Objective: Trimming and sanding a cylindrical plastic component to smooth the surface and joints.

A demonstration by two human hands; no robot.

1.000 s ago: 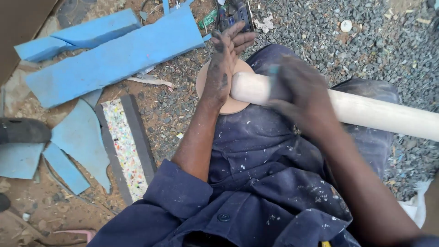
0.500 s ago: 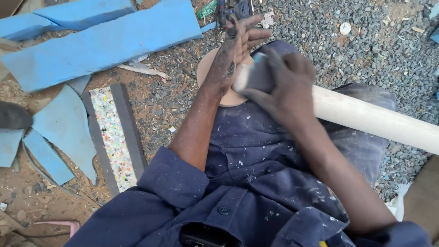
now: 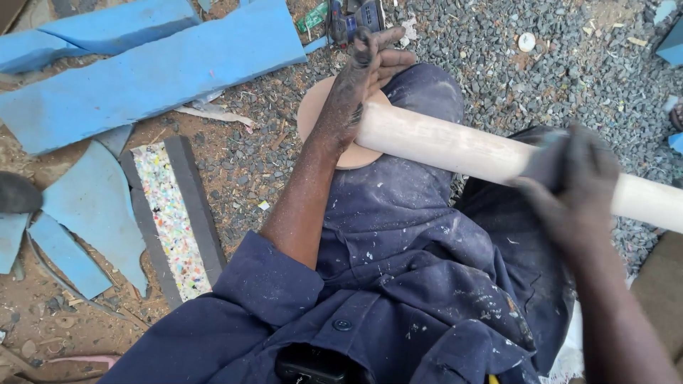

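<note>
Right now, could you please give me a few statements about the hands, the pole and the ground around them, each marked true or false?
1. The left hand rests on the end of the pale round wooden pole. True.
2. The right hand presses a dark grey piece of abrasive sheet against the pole. True.
3. The pole lies flat on the gravel. False: it lies across the person's lap in dark blue overalls.
4. The long foam slabs on the ground are red. False: they are blue.
5. A speckled multicoloured foam block with grey sides lies on the ground to the person's left. True.
</note>
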